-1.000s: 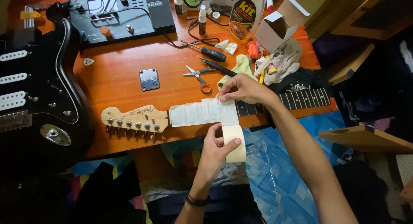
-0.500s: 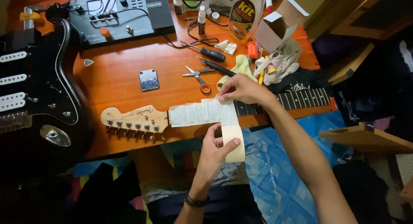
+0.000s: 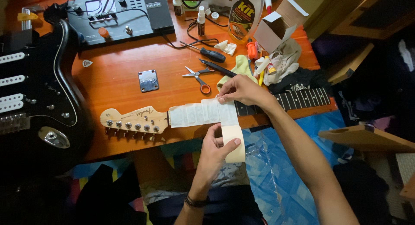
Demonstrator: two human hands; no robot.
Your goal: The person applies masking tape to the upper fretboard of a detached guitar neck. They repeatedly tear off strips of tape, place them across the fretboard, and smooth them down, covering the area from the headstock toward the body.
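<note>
Head view: tape roll [image 3: 234, 144] in left hand [image 3: 215, 150]

A glossy orange-brown wooden bench [image 3: 112, 84] fills the upper half of the view, its front edge running left to right. Below it lies a crinkled blue plastic sheet [image 3: 276, 173] spread over the floor, beside a multicoloured patterned cloth [image 3: 181, 149]. At right, an angled light-brown wooden board [image 3: 367, 138] juts in, with darker wooden furniture [image 3: 367, 17] above it. Soft, even light falls on the bench; the right side sits in shadow.
</note>
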